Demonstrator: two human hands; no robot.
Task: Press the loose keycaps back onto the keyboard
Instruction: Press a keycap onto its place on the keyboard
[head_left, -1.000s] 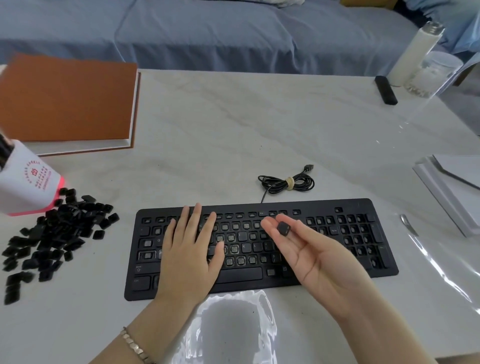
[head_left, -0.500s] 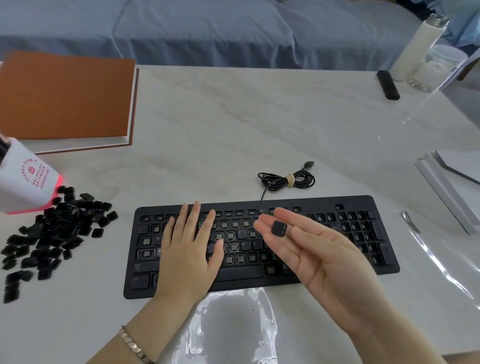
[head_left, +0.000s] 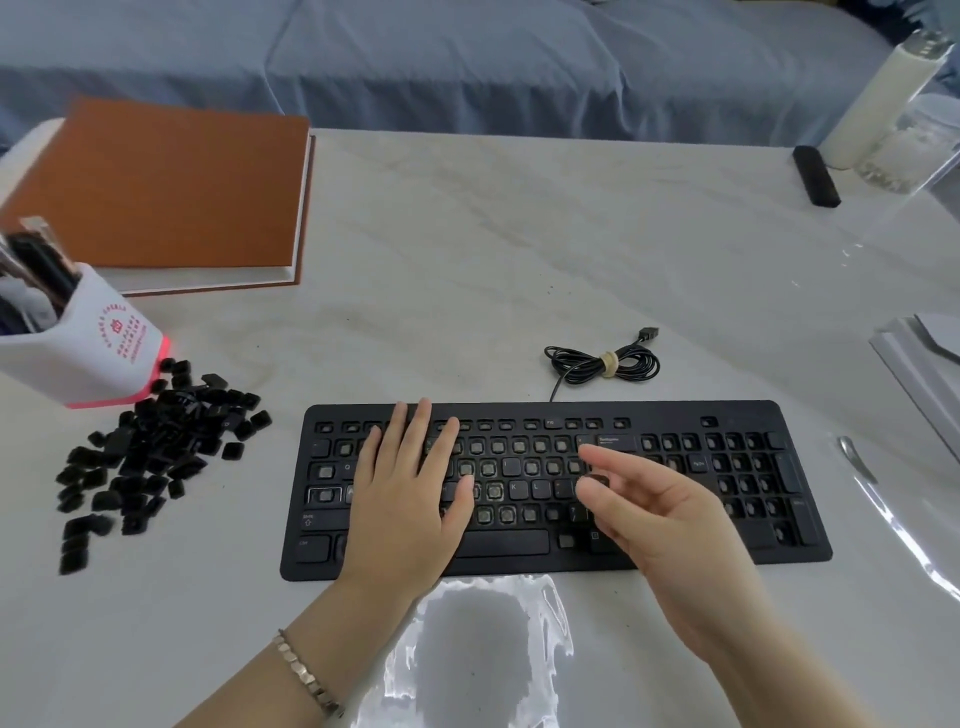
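A black keyboard (head_left: 675, 551) lies on the pale table, most of its key sockets bare and a few keycaps fitted. My left hand (head_left: 405, 499) rests flat on its left half with fingers straight. My right hand (head_left: 660, 514) hovers over the middle keys and pinches one black keycap (head_left: 597, 479) between thumb and fingers. A pile of loose black keycaps (head_left: 150, 452) sits on the table to the left of the keyboard.
A white and red pen holder (head_left: 93, 348) stands behind the pile, beside a brown book (head_left: 156, 192). The coiled USB cable (head_left: 602, 361) lies behind the keyboard. A bottle (head_left: 883, 88), a black stick (head_left: 815, 176), white boxes (head_left: 924, 374) and clear plastic (head_left: 483, 649) surround the workspace.
My right hand turned from palm-up with the keycap lying on its fingers to a pinch on the keycap, lowered toward the keyboard's middle. My left hand stayed put.
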